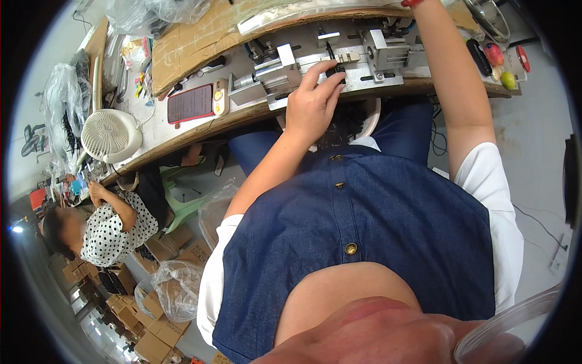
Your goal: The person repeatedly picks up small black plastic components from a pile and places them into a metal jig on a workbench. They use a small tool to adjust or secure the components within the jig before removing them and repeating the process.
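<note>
My left hand [312,106] is at the front of a metal clamping fixture [348,57], its fingers closed around a small black part [335,71]. The part sits at the fixture's middle, and its exact kind is hard to make out. A silver metal block [280,68] stands to the left of this hand and another [386,51] to the right. My right forearm [445,67] stretches across the right end of the bench. A red band shows at its wrist, and the hand itself lies beyond the upper edge.
On the bench to the left are a phone [191,103] and a white fan [111,134]. Cardboard [188,51] lies behind them. Small colourful items [494,57] sit at the right end. A basket [371,118] holds black pieces below the bench. Another person [118,227] sits at left, near boxes.
</note>
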